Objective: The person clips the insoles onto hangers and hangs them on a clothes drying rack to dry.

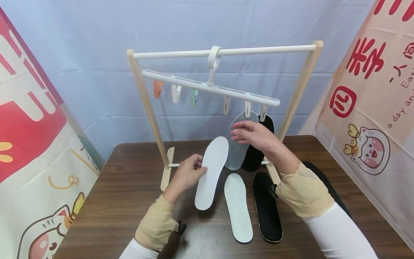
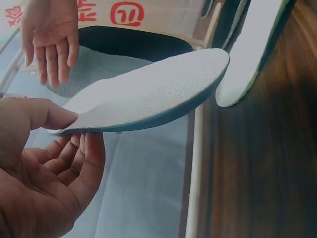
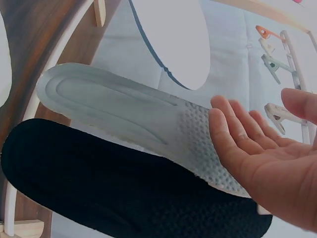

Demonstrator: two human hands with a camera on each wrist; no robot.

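Note:
My left hand [image 1: 199, 167] pinches a white insole [image 1: 211, 169] by its edge, thumb on top [image 2: 47, 115], and holds it above the table in front of the rack. My right hand [image 1: 234, 131] is open, its straight fingers [image 3: 233, 134] against the upper part of a grey insole [image 1: 234, 158]. That insole hangs from a clip of the white clip hanger [image 1: 210, 86]. A black insole [image 1: 253, 160] hangs from the clip beside it, partly behind the grey one [image 3: 124, 109]. Several other clips are free.
The hanger hooks over the white bar [image 1: 258, 49] of a wooden rack on the brown table [image 1: 129, 201]. A white insole [image 1: 238, 207] and a black insole [image 1: 266, 205] lie flat near the front. Printed banners stand on both sides.

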